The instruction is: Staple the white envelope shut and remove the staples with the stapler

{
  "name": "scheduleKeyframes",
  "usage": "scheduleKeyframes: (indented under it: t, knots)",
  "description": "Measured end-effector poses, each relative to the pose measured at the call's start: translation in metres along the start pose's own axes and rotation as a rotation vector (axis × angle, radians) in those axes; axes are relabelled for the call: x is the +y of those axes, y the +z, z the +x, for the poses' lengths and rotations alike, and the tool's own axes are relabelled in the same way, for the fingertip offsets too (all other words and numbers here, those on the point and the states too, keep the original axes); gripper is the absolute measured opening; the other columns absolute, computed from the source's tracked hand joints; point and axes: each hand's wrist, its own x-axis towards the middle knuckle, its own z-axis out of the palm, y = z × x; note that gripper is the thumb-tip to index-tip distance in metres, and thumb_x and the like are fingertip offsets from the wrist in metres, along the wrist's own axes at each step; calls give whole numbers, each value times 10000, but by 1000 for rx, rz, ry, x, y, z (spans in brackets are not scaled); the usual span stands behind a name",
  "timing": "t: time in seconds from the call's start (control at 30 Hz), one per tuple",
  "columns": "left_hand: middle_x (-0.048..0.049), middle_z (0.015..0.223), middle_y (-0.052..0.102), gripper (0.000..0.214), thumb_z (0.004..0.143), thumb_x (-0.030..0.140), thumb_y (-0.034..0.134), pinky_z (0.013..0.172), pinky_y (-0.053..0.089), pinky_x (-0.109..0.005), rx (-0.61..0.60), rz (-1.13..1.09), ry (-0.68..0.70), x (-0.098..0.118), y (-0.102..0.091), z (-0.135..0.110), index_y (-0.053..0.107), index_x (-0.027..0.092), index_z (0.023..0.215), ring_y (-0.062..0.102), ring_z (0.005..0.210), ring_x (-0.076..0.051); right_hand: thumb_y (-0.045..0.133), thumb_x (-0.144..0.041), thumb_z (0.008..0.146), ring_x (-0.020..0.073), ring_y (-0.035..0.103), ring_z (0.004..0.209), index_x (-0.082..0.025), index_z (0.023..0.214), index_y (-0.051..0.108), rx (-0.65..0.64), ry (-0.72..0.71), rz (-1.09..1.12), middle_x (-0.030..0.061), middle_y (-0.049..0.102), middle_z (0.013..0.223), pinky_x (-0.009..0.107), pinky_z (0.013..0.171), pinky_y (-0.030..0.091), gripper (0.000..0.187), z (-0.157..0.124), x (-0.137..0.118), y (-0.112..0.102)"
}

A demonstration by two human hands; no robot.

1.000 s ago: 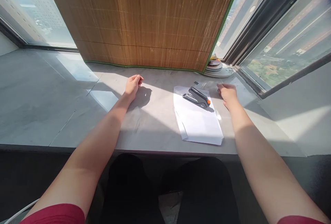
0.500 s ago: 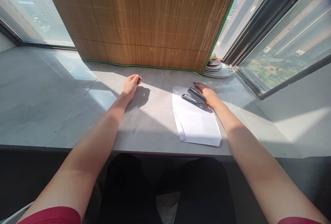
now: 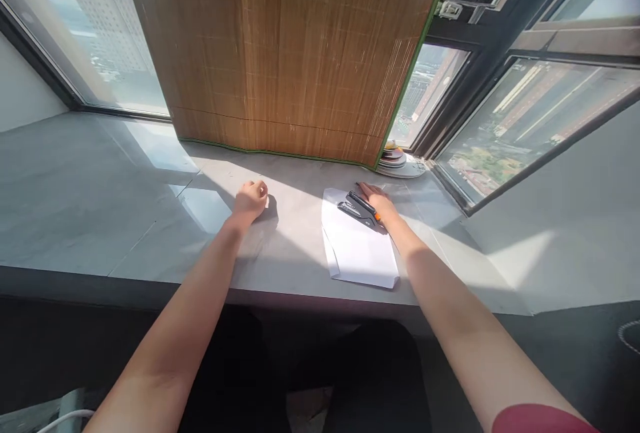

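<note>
My left hand (image 3: 251, 198) is loosely curled on the grey ledge (image 3: 295, 246), and nothing shows in its fingers. On the right, my right hand (image 3: 376, 198) rests beside a black stapler (image 3: 361, 212) with an orange part at its rear end. A small dark tip (image 3: 358, 184) sticks out at the right fingertips; its kind is too small to make out. The stapler lies on white paper sheets (image 3: 363, 256), which overlap and do not quite line up. My right wrist is close to the stapler's orange end.
A bamboo blind (image 3: 295, 53) with green edging hangs down behind the ledge. Stacked plates (image 3: 395, 161) stand at its lower right corner. Windows (image 3: 540, 120) in dark frames flank the blind. The ledge's front edge (image 3: 300, 296) runs above my knees.
The view has tilted up and shifted right, so more window shows. My left hand has turned a little, its fingers more curled. Right hand, stapler and paper keep their places relative to each other.
</note>
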Motion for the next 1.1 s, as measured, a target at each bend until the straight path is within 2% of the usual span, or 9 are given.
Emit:
scheduleKeyframes:
  t: [0.13, 0.23, 0.37, 0.5, 0.63, 0.8, 0.9, 1.0, 1.1]
  knots:
    - [-192, 1579, 592, 406, 1014, 411, 543, 1232, 371, -723, 4, 227, -176, -41, -32, -45, 722, 274, 1352, 465, 1525, -484, 324, -411, 1110, 337, 472, 1593, -266, 1604, 594, -21, -4, -63, 85, 533, 1712, 554, 1322, 384, 582, -4, -6, -4]
    - [-176, 1807, 352, 627, 1032, 568, 487, 1214, 196, -902, -13, 325, -338, -85, -66, -77, 588, 304, 1592, 195, 1660, -590, 302, -398, 1109, 317, 431, 1628, -306, 1624, 573, -44, -12, -103, 53, 486, 1750, 531, 1333, 378, 590, -4, -5, -2]
    - [-220, 1837, 268, 810, 1019, 709, 429, 1215, 142, -910, -86, 405, -412, -121, -102, -102, 474, 291, 1711, 164, 1665, -616, 295, -366, 1106, 329, 424, 1634, -305, 1662, 541, -72, 26, -130, 67, 476, 1755, 578, 1344, 376, 611, -2, -3, 4]
    - [-248, 1832, 262, 834, 1047, 689, 364, 1217, 107, -909, -63, 454, -359, -119, -108, -107, 415, 237, 1746, 164, 1665, -614, 297, -312, 1106, 347, 373, 1663, -322, 1684, 505, -88, 82, -142, 84, 462, 1762, 738, 1337, 290, 614, 0, -19, 10]
    - [-269, 1823, 268, 825, 1058, 669, 360, 1209, 115, -913, -75, 447, -353, -111, -106, -108, 419, 210, 1740, 177, 1653, -632, 285, -287, 1117, 361, 325, 1682, -268, 1677, 497, -118, 70, -112, 135, 427, 1777, 813, 1311, 221, 599, 10, -77, 23]
    - [-275, 1819, 271, 820, 1060, 672, 368, 1212, 106, -910, -74, 453, -343, -113, -106, -108, 420, 215, 1739, 178, 1652, -632, 349, -238, 1092, 391, 359, 1646, -258, 1574, 580, -111, -45, -11, 182, 516, 1701, 818, 1303, 164, 535, 45, -191, 60]
    - [-262, 1829, 252, 825, 1069, 678, 332, 1217, 118, -903, -87, 472, -347, -116, -104, -107, 391, 218, 1751, 174, 1652, -630, 352, -214, 1095, 372, 448, 1566, -229, 1553, 566, -124, -76, 21, 201, 551, 1648, 802, 1293, 201, 506, 69, -251, 88]
    - [-236, 1841, 238, 822, 1081, 695, 287, 1225, 140, -890, -113, 504, -357, -117, -101, -106, 362, 241, 1761, 167, 1658, -617, 327, -160, 1093, 371, 499, 1483, -180, 1520, 573, -145, -87, 41, 240, 554, 1617, 811, 1247, 273, 493, 86, -292, 108]
    - [-235, 1839, 243, 803, 1091, 684, 275, 1227, 149, -885, -120, 532, -359, -116, -101, -107, 359, 248, 1760, 173, 1657, -611, 284, -112, 1091, 350, 450, 1513, -185, 1493, 592, -163, -125, 57, 219, 521, 1661, 797, 1252, 275, 511, 94, -317, 116]
